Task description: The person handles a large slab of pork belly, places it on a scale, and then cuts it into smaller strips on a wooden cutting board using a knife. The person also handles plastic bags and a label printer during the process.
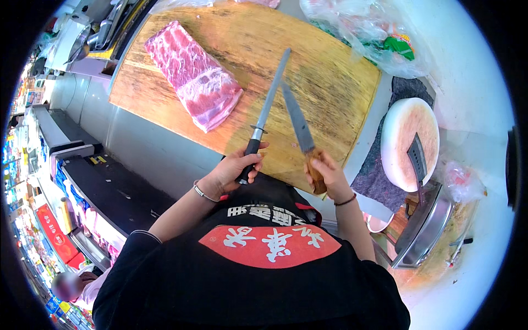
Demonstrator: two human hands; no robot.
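Observation:
My left hand (239, 167) grips the black handle of a honing steel (271, 97), whose rod points away from me over the board. In my right hand (330, 171) is the wooden handle of a knife (298, 119). The blade's tip lies close to the rod; whether they touch I cannot tell. Beneath both tools is a large wooden cutting board (247, 37), its surface worn and stained. A long slab of raw meat, apparently pork (194, 78), rests on the board to the left of the steel.
Plastic bags (371, 33) crowd the far right corner. To the right, a cleaver (418, 159) lies on a round white chopping block (396, 136), above a dark cloth (373, 177). A metal container (429, 231) stands nearer me. Black counters (111, 185) and another person (78, 288) are at left.

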